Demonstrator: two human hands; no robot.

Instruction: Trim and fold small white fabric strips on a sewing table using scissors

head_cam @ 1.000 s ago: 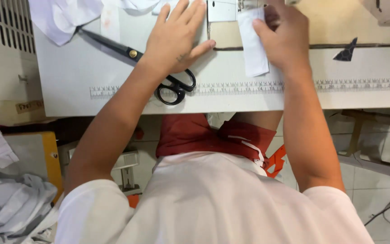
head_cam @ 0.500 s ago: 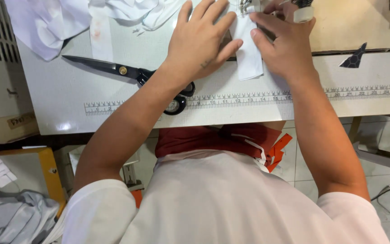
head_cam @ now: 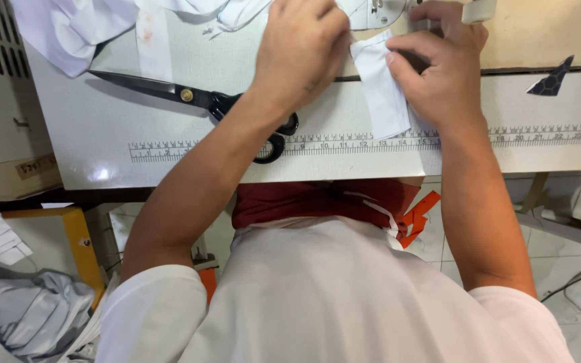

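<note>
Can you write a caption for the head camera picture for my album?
Two hands, left hand and right hand, pinch a white fabric strip on a table beside black scissors.

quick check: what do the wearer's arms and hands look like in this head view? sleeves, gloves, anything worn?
Both hands are bare: no gloves, and no rings, watch or bracelet visible. The left hand and right hand lead into uncovered forearms. The short sleeves of a white T-shirt end above the elbows. There may be a small dark mark near the left wrist, too small to make out.
</note>
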